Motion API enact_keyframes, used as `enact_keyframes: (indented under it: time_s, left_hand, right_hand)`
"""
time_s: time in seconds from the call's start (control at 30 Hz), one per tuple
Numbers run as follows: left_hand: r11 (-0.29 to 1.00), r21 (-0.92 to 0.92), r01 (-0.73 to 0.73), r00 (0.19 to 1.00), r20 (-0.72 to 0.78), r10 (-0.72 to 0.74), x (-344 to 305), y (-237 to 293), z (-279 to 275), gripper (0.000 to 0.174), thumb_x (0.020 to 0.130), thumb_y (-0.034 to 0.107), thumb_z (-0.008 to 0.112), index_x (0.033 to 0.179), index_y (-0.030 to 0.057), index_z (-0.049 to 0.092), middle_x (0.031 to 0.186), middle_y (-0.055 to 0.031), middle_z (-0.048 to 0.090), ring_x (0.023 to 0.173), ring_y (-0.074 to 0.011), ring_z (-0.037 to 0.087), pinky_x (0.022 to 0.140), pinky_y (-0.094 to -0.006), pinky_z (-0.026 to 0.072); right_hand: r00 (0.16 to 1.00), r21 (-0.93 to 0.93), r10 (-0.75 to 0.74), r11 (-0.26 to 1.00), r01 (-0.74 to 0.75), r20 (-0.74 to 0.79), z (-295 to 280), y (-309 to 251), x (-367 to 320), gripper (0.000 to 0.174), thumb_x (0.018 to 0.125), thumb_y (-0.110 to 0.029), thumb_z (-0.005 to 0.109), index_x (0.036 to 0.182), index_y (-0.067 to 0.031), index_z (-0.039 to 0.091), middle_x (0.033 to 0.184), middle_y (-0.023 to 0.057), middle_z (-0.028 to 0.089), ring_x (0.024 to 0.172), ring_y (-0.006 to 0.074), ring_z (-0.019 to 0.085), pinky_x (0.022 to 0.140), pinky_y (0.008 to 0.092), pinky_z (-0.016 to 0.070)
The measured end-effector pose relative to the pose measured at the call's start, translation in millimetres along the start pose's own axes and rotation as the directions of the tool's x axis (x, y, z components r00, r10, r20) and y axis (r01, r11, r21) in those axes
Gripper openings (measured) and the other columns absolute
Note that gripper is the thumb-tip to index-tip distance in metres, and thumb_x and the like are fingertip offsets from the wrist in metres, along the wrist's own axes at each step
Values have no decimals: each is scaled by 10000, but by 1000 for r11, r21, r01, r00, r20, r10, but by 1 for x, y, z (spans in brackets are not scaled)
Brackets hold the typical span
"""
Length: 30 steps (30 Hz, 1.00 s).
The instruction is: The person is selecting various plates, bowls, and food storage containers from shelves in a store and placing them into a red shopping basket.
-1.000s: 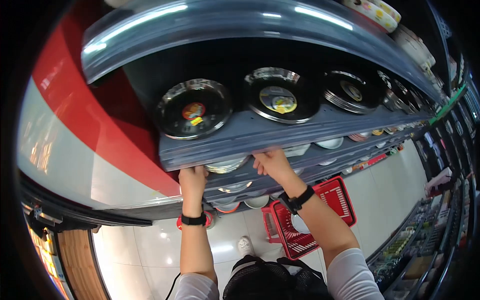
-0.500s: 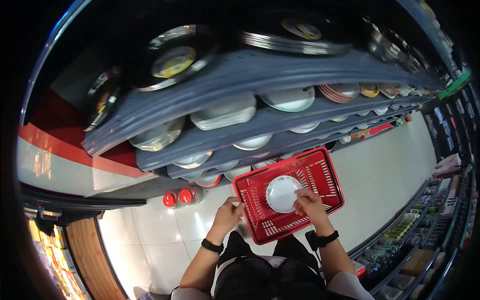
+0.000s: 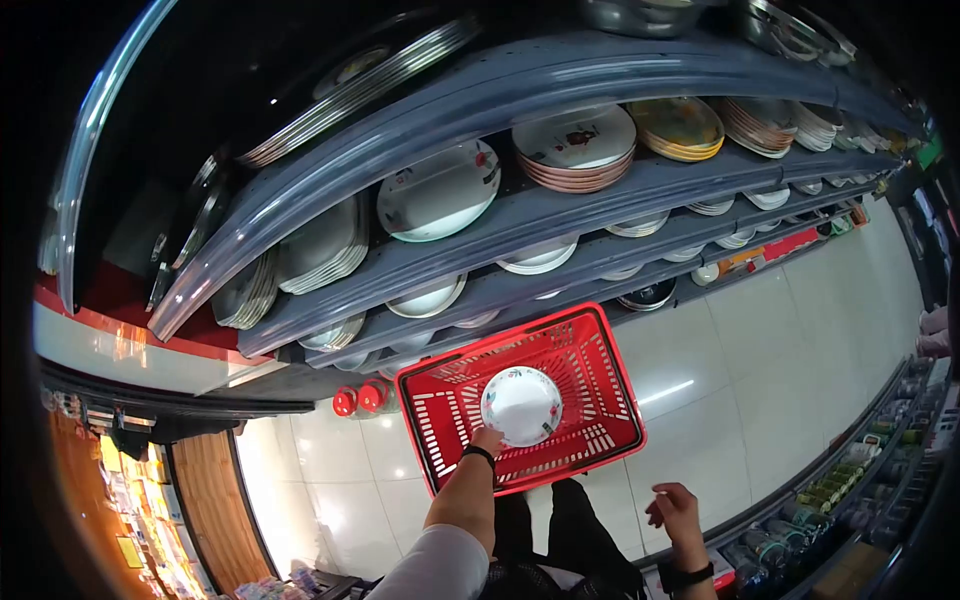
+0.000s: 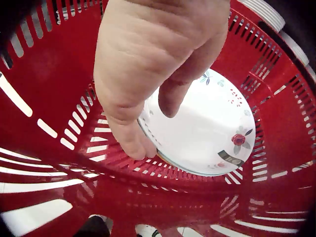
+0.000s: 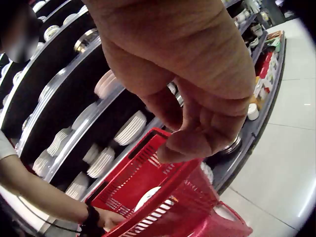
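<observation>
No writing is legible on the plate (image 3: 520, 405), basket (image 3: 603, 392) or shelves (image 3: 560, 215).

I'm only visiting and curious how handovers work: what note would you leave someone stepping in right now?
Left hand: pinches the rim of the white flowered plate.
Right hand: free, fingers loosely curled, beside the red basket.
The plate lies in the basket, in front of the shelves of plates.
Done: plate is in the basket.
Left: the grip on it is not yet let go.
</observation>
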<state>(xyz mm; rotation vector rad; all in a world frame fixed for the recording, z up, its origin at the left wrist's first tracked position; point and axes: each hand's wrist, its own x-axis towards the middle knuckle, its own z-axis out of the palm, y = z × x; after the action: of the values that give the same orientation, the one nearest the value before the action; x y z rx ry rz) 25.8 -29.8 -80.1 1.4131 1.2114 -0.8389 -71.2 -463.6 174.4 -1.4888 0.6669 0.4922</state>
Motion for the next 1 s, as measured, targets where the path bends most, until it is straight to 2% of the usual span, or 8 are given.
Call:
enact_keyframes:
  time_s: [0.13,0.2,0.23,0.27,0.43,0.67,0.9,1.0]
  left_hand:
    - [984,-160,73,997,30,-69,51,-32,9,388,943,253,482,1301,103,464,1153,-226,629,1062,-398,646,881,-511,517]
    - [865,413,-285,953,217,211,113,-41,-18,453,949,233,471,1374,110,375,1161,-240,629,1025,-415,658,887,-553,509]
    - [871,411,-270,956,226,189,93,-45,7,453,949,233,471,1374,110,375,1161,-240,629,1025,-415,658,887,-553,509]
    - [995,-34,95,995,9,-95,59,-14,-2,403,940,149,495,1323,48,420,1079,-233,662,886,-408,699,729,-523,580]
    - [993,111,-34,991,-127,49,-12,16,4,336,897,46,527,1226,-21,540,983,-185,707,711,-326,728,488,-371,599]
    - [995,-65,-74,992,-105,67,-11,19,-18,268,842,33,587,1090,-66,570,854,-208,700,687,-301,726,530,-395,614]
    - [843,175,-509,831,-153,534,-53,26,-38,259,726,155,645,900,-32,685,724,-183,694,600,-261,689,555,-361,542]
    - [877,20,-481,869,-122,479,-69,23,-37,267,738,142,642,939,-27,694,759,-154,714,634,-221,709,580,-330,569]
  right_hand:
    - [999,33,32,999,-31,-31,-8,19,8,144,949,-49,506,1056,-10,595,682,110,647,506,139,595,440,249,450]
    - [995,20,95,995,-95,-5,5,18,3,141,962,-57,514,1070,-20,596,705,97,651,532,131,597,461,245,451]
    - [996,-17,82,996,-82,34,11,16,1,144,963,-58,513,1074,-24,597,712,91,651,543,127,598,472,246,453]
    - [995,-50,65,997,-61,75,19,14,1,146,964,-59,512,1078,-29,598,718,84,651,555,123,599,482,247,456]
    - [993,-125,34,992,-20,112,43,3,5,134,958,-51,518,1060,-29,601,718,73,645,557,114,595,489,245,459]
    - [991,-125,-17,992,34,134,76,-14,2,156,960,-47,506,1065,-17,618,728,73,650,569,113,611,501,237,476]
    - [974,-154,-95,980,127,204,119,-34,-16,160,964,-65,504,1068,-10,612,737,75,652,548,114,589,502,248,469]
    - [972,-184,-79,975,122,223,126,-41,-25,162,965,-71,504,1077,-21,609,735,71,647,560,114,594,506,249,470]
